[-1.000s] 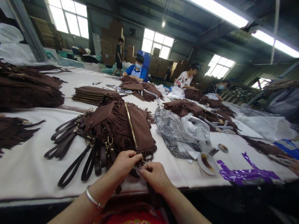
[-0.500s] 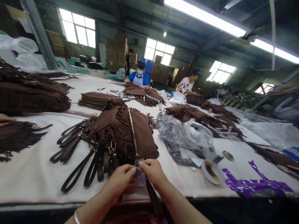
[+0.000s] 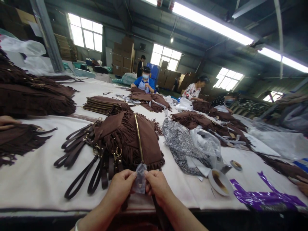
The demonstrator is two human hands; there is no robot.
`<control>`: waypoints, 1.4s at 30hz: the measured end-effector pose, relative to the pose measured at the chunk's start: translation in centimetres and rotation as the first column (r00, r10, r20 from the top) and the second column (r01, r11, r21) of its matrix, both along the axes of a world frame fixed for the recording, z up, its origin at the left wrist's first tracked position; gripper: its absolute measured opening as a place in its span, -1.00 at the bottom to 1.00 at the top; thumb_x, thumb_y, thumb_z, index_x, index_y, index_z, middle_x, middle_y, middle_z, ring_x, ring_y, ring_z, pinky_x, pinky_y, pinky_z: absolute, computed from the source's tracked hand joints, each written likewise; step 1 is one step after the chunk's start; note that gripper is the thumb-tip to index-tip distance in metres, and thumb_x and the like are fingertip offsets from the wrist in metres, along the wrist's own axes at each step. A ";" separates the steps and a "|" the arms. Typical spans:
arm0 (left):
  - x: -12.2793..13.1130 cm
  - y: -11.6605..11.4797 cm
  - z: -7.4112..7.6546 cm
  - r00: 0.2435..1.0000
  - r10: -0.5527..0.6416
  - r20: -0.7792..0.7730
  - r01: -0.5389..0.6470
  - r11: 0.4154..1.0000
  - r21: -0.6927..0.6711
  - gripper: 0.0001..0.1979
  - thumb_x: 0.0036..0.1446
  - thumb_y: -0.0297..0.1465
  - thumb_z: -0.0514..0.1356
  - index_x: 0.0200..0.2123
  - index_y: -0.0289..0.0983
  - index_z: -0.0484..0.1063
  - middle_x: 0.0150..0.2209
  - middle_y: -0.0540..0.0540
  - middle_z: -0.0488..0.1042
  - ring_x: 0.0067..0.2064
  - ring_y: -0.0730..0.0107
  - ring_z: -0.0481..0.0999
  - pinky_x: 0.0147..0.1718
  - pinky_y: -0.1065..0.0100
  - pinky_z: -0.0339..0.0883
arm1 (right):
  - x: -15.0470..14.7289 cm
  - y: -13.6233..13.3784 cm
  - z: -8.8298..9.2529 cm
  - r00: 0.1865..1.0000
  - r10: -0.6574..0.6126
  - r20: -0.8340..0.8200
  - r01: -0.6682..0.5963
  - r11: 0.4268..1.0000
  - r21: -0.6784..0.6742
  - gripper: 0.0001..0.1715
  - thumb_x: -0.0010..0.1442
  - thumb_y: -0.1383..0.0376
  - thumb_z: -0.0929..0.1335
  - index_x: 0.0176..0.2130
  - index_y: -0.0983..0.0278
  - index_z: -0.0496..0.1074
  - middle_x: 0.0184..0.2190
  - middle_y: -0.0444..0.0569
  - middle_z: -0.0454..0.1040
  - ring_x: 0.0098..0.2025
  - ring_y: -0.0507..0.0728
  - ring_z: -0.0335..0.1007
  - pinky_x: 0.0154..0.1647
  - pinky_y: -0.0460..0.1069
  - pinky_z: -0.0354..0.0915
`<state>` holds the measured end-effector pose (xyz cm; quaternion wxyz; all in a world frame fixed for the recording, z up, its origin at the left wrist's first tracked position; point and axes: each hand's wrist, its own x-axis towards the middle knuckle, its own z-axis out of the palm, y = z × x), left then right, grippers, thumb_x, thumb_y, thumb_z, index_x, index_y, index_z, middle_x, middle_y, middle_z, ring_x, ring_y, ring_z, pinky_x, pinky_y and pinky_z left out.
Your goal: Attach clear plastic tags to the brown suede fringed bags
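Observation:
Between my hands is a small clear plastic bag, at the lower end of a brown fringed pouch's gold zipper. My left hand pinches the bag's left edge between thumb and fingers. On the other edge, my right hand grips it the same way. Something small and gold-coloured shows through the plastic. A dark strap hangs below my right hand toward the table edge. The brown fringed pouch lies on top of other pouches, and dark wrist straps with gold clasps fan out to its left.
Right of the pouches lie a grey speckled cloth, a white dish with brown liquid and a purple plastic wrapper. A stack of pouches stands behind. Co-workers sit across the table; another person's hand is at left.
The plastic bag has been drawn over the zipper end and now looks crumpled and filled out; it was flat before. My view has shifted slightly.

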<state>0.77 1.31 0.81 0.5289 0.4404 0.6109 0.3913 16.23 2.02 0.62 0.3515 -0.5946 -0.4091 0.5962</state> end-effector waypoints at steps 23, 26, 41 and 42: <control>0.2 3.0 1.2 0.985 -0.014 -0.174 0.028 0.997 0.077 -0.64 0.03 -0.07 0.12 -0.47 -0.26 0.45 -0.57 -0.05 0.46 -0.49 0.27 0.43 -0.56 0.38 0.21 | -2.3 0.9 0.3 0.948 -0.203 -0.245 0.208 0.978 -0.003 -0.49 -0.09 -0.08 0.42 -0.54 0.28 0.24 -0.74 -0.21 0.30 -0.79 -0.09 0.10 -0.85 -0.19 -0.06; 0.7 2.9 1.1 0.993 -0.095 -0.075 0.093 0.995 -0.037 -0.52 -0.03 0.07 0.14 -0.49 -0.27 0.41 -0.59 -0.06 0.43 -0.53 0.29 0.41 -0.60 0.39 0.22 | -2.6 1.3 0.3 0.931 -0.233 -0.280 0.242 0.970 -0.003 -0.45 -0.15 -0.10 0.45 -0.51 0.29 0.26 -0.70 -0.18 0.34 -0.77 -0.08 0.17 -0.84 -0.20 -0.02; 0.8 4.8 3.2 0.940 -0.163 0.301 0.248 0.930 -0.271 -0.40 -0.42 0.04 0.40 -0.48 -0.29 0.28 -0.61 0.11 0.27 -0.65 0.67 0.12 -0.71 0.60 -0.04 | 1.8 0.3 -1.2 0.940 -0.120 0.320 -0.072 0.846 0.528 -0.79 0.16 0.32 0.27 -0.26 0.30 0.48 -0.43 -0.02 0.47 -0.46 0.08 0.39 -0.41 -0.02 0.32; 0.7 5.0 3.4 0.927 -0.159 0.340 0.264 0.920 -0.289 -0.40 -0.43 0.01 0.42 -0.47 -0.29 0.27 -0.62 0.14 0.23 -0.67 0.72 0.03 -0.72 0.62 -0.15 | 1.9 0.2 -1.1 0.901 -0.161 0.402 -0.130 0.786 0.604 -0.78 0.15 0.35 0.27 -0.23 0.28 0.47 -0.37 0.00 0.47 -0.36 0.12 0.41 -0.30 0.01 0.33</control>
